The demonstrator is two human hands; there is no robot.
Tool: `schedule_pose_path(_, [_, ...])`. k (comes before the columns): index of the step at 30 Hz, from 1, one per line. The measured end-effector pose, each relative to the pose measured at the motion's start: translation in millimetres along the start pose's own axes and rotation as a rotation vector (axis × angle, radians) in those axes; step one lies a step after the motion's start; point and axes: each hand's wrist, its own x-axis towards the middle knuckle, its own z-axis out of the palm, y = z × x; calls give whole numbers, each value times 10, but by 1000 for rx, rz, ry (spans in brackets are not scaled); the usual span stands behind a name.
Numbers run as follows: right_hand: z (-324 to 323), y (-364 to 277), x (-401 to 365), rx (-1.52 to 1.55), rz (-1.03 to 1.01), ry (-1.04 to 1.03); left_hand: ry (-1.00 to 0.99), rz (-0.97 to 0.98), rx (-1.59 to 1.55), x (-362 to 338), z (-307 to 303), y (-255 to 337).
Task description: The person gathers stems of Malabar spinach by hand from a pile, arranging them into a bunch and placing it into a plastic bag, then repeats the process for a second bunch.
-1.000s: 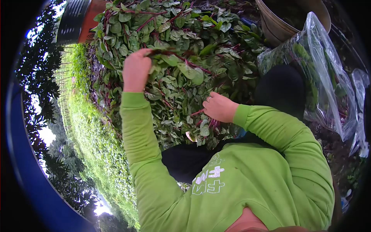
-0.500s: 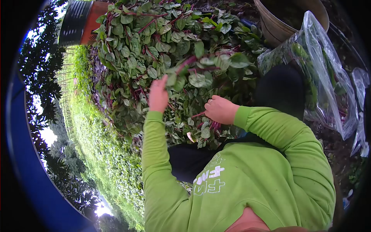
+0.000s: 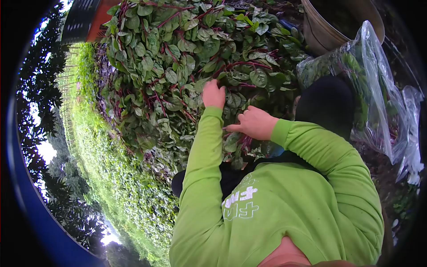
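Observation:
A big heap of green leaves on red stems (image 3: 178, 58) lies in front of me. My left hand (image 3: 213, 94) is closed on a long red-stemmed sprig (image 3: 249, 71) that arches over the heap. Just to its right, my right hand (image 3: 253, 123) grips a small bunch of stems (image 3: 240, 143), whose red ends and leaves hang below the fist. The two hands are nearly touching. Both arms wear bright green sleeves.
A clear plastic bag (image 3: 371, 93) stuffed with greens stands at the right, beside my dark trouser knee (image 3: 324, 104). A metal tub (image 3: 329, 26) sits at the top right, an orange and black crate (image 3: 86, 20) at the top left. Green crop rows (image 3: 111, 178) stretch away on the left.
My left hand pulled a sprig out of the heap and carried it right and down to the right hand. The right hand stayed in place with its bunch.

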Motion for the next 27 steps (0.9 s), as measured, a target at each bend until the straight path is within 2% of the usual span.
schedule_pose_path(1, [-5,-3,-9,3,0,6,-25,-79,8,48,47,21])
schedule_pose_path(4, [-16,-6,-36,3,10,40,-69,-239,-326,138,14,-56])
schedule_pose_path(5, [-21,-11,-34,-6,17,49,-66,-196,-367,132,-30,-110])
schedule_pose_path(8, [-11,-10,22,-30,24,55,-326,-360,-915,40,-307,-258])
schedule_pose_path(9, [-12,-23,39,-37,25,49,-355,-374,-936,-34,-400,-263])
schedule_pose_path(12, [-19,-82,24,-29,8,93,-216,-299,-883,-322,-543,-188])
schedule_pose_path(16, [-25,-189,-70,-27,31,161,-325,-223,-835,-716,-461,-209])
schedule_pose_path(18, [-11,-232,-126,-30,63,228,-424,-253,-881,-962,-481,-50])
schedule_pose_path(21, [27,-252,-204,-36,230,244,-592,-426,-1109,-1192,-600,164])
schedule_pose_path(23, [57,-235,-275,-53,304,167,-645,-545,-1269,-1249,-550,132])
schedule_pose_path(26, [85,-209,-278,-39,332,145,-710,-404,-1196,-1205,-435,87])
schedule_pose_path(27, [153,-179,-277,-52,315,168,-664,-168,-954,-1108,-329,20])
